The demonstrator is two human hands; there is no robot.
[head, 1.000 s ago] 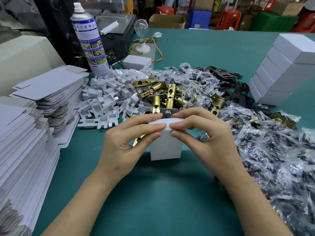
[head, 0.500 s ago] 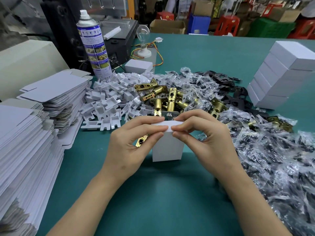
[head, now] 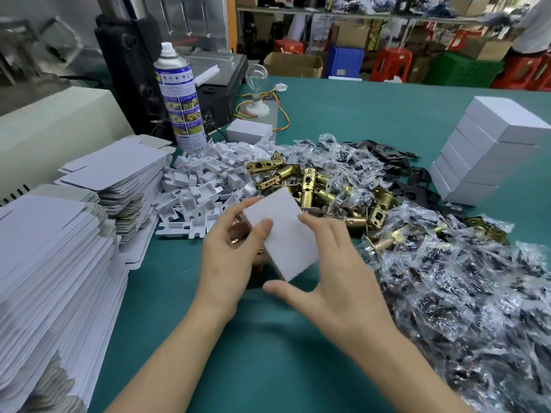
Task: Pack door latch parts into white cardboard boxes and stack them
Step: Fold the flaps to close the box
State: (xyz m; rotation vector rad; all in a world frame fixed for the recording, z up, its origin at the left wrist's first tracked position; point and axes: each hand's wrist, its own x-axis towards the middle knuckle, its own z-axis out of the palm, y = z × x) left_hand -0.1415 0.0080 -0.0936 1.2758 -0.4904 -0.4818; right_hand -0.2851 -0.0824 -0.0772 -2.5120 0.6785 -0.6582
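The scene is brightly and evenly lit from overhead. Soft shadows are cast beneath the forearms onto the green surface (head: pixel 372 120). Straight lines are bowed toward the edges, and glare is scattered across the plastic bags (head: pixel 477 293).

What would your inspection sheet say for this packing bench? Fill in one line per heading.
Surface: green table, largely covered.
Job's things: white box in hand, tilted; brass latches heaped; closed boxes stacked far right; flat blanks stacked left.
Clutter: spray can, light bulb.
Hands: left hand pinches the box; right hand open beside it.
Cables: coloured wires by the bulb.
Surroundings: red stools, cartons.
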